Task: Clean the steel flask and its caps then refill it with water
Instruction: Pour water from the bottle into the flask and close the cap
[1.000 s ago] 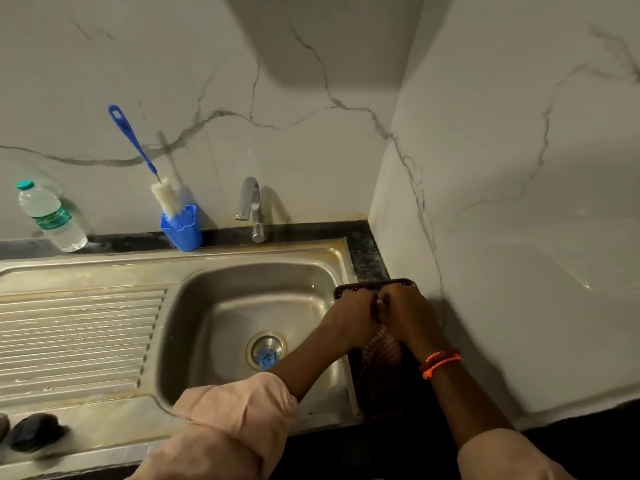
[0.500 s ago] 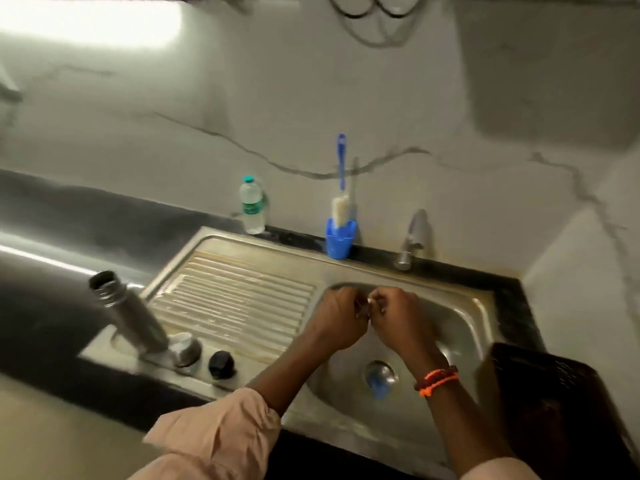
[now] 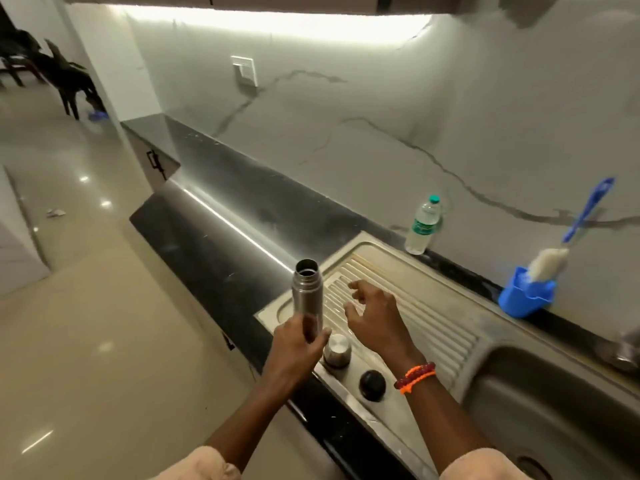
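Note:
The open steel flask (image 3: pixel 307 292) stands upright at the left end of the ribbed steel drainboard (image 3: pixel 426 306). My left hand (image 3: pixel 296 351) grips its lower body. A steel cap (image 3: pixel 336 349) sits upside-up on the drainboard just right of the flask's base, and a black round cap (image 3: pixel 372 385) lies a little nearer the front edge. My right hand (image 3: pixel 375 315) hovers over the drainboard to the right of the flask, fingers spread and loose, holding nothing.
A plastic water bottle (image 3: pixel 423 225) stands by the wall behind the drainboard. A blue holder (image 3: pixel 524 297) with a blue-handled bottle brush (image 3: pixel 568 237) sits further right. The sink basin (image 3: pixel 561 417) and tap (image 3: pixel 623 351) are at right; black countertop (image 3: pixel 225 244) stretches left.
The view has swung left from the sink basin to the drainboard. My hands have parted; the left one has taken hold of the flask and the right one has opened beside it.

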